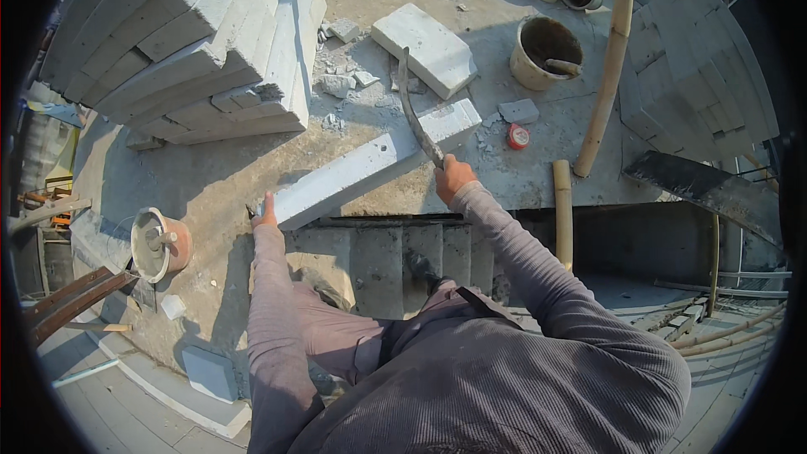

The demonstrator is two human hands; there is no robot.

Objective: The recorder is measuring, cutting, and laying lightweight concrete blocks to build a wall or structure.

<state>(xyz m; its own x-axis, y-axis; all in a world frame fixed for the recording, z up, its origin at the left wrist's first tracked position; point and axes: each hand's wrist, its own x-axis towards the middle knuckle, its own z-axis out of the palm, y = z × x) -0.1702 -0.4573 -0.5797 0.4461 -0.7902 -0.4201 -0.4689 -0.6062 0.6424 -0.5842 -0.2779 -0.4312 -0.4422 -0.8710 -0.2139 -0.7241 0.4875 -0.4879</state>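
Note:
A long, narrow pale-grey concrete block point(357, 170) lies slantwise at the slab's edge above the stairs. My left hand point(266, 213) grips its near left end, with a small dark tip showing beside the fingers. In my right hand point(455, 177), closed round the lower end, is a long curved blade like a machete point(411, 111). The blade passes over the block's far right part and points away from me; whether it touches the block I cannot tell. Behind lies a wider pale block point(424, 49) among broken pieces.
Stacked blocks point(227, 59) rise at left, more point(698, 67) at right. Mortar buckets stand at left point(172, 245) and far right point(538, 38). A red round tape measure point(518, 137) lies near the block. Bamboo poles point(607, 76) stand at right. Stairs point(377, 265) drop below me.

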